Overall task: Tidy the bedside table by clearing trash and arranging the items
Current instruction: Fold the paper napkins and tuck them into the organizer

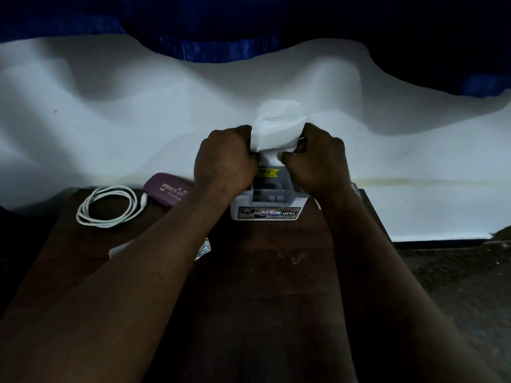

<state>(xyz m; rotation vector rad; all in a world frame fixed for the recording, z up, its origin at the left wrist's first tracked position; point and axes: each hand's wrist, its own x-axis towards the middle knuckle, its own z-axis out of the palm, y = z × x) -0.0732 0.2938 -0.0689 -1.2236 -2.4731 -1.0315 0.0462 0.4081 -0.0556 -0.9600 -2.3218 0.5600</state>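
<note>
2 fists, left hand [225, 163] and right hand [318, 161], clutching white tissue [276, 128] above grey box [266, 210]

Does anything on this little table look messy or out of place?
Yes: a crinkled clear wrapper lies loose on the dark wooden table, half hidden under the left forearm, like litter.

Your bare forearms reach forward side by side. Your left hand [225, 161] and right hand [318, 161], knuckles up, both grip a crumpled white paper tissue [276, 125] held between them.
</note>
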